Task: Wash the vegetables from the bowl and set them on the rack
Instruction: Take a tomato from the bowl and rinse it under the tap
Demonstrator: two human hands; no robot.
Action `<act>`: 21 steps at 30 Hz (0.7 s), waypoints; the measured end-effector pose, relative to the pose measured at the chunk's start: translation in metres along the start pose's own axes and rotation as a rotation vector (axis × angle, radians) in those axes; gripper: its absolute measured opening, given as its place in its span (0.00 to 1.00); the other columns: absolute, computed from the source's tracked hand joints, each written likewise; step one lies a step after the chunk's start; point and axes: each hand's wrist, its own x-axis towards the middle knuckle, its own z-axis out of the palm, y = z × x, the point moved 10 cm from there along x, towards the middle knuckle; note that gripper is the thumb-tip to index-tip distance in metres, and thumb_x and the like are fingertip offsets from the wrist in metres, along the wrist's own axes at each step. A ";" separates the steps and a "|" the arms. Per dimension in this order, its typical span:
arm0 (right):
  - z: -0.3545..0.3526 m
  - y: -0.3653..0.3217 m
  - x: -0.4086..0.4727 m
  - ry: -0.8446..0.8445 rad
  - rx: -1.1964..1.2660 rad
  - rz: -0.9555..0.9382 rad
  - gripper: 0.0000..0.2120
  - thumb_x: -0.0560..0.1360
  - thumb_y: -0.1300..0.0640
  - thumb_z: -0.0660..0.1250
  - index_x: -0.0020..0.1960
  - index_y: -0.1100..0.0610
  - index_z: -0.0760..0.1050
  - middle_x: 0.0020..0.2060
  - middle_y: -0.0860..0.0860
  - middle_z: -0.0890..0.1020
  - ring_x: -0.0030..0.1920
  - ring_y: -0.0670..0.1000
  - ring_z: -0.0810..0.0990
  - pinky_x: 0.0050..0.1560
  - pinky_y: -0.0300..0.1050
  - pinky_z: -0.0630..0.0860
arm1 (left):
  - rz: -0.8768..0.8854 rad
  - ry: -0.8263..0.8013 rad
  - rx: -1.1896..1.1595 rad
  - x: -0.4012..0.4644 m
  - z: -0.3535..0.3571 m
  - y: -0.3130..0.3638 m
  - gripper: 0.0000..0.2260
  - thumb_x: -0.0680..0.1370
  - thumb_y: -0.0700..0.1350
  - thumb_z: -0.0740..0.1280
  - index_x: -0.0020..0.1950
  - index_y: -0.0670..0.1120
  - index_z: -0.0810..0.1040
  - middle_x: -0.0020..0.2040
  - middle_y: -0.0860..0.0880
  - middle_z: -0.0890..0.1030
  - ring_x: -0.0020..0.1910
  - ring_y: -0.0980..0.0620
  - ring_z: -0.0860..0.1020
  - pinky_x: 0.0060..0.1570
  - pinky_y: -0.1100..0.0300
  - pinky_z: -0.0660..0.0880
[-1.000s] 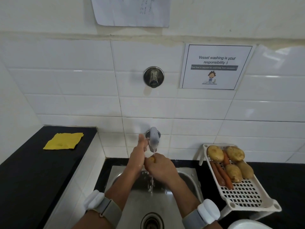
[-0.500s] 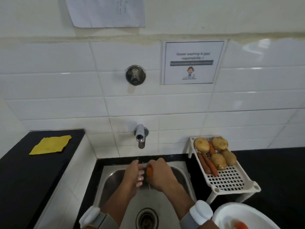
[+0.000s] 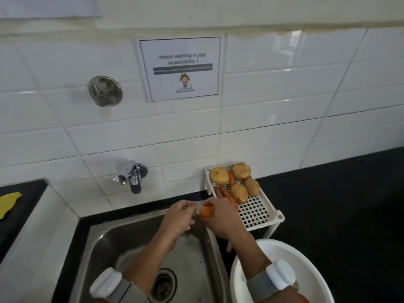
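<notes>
My right hand (image 3: 220,217) is shut on an orange carrot (image 3: 206,211), whose blunt end shows between my hands above the right rim of the steel sink (image 3: 140,243). My left hand (image 3: 180,217) is beside it, fingers curled and touching the carrot's end. The white slotted rack (image 3: 256,212) stands just right of my hands and carries several potatoes (image 3: 219,176) and carrots (image 3: 225,193) at its far end. The white bowl (image 3: 306,259) sits at the bottom right under my right forearm; something orange-red shows in it at the frame's lower edge.
A wall tap (image 3: 133,178) sticks out above the sink, with a round valve (image 3: 105,91) higher up on the white tiles. Black counter (image 3: 338,204) runs to the right of the rack. A yellow cloth (image 3: 8,204) lies on the raised counter at left. The drain (image 3: 164,285) is between my forearms.
My hands have come down from the tap and moved right with the carrot, toward the rack. The view has swung right and down, bringing the bowl into sight.
</notes>
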 end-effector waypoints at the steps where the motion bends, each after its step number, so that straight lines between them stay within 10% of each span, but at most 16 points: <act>1: -0.010 0.008 0.001 0.030 -0.012 0.013 0.21 0.73 0.50 0.76 0.65 0.52 0.81 0.62 0.52 0.82 0.64 0.53 0.79 0.59 0.42 0.73 | 0.020 -0.010 0.014 -0.001 0.006 0.007 0.08 0.81 0.46 0.65 0.57 0.53 0.82 0.48 0.49 0.86 0.45 0.50 0.84 0.48 0.55 0.81; 7: -0.067 0.100 0.005 0.062 -0.067 0.253 0.20 0.74 0.48 0.75 0.64 0.46 0.80 0.56 0.51 0.85 0.56 0.54 0.83 0.51 0.46 0.78 | 0.124 -0.117 0.104 0.005 0.080 0.059 0.11 0.78 0.43 0.66 0.47 0.58 0.85 0.47 0.52 0.86 0.46 0.55 0.83 0.53 0.54 0.79; 13: -0.096 0.129 0.020 0.166 -0.057 0.215 0.12 0.77 0.56 0.67 0.59 0.54 0.82 0.48 0.54 0.84 0.47 0.55 0.83 0.47 0.49 0.81 | 0.158 -0.189 0.223 0.021 0.133 0.075 0.22 0.78 0.45 0.64 0.72 0.52 0.76 0.64 0.52 0.81 0.62 0.53 0.79 0.66 0.52 0.76; 21: -0.097 0.136 0.015 0.131 -0.007 0.117 0.13 0.78 0.59 0.68 0.61 0.54 0.84 0.52 0.55 0.86 0.52 0.56 0.84 0.51 0.48 0.79 | 0.181 -0.187 0.287 0.024 0.149 0.074 0.21 0.79 0.40 0.64 0.73 0.50 0.75 0.67 0.51 0.80 0.65 0.53 0.77 0.65 0.58 0.73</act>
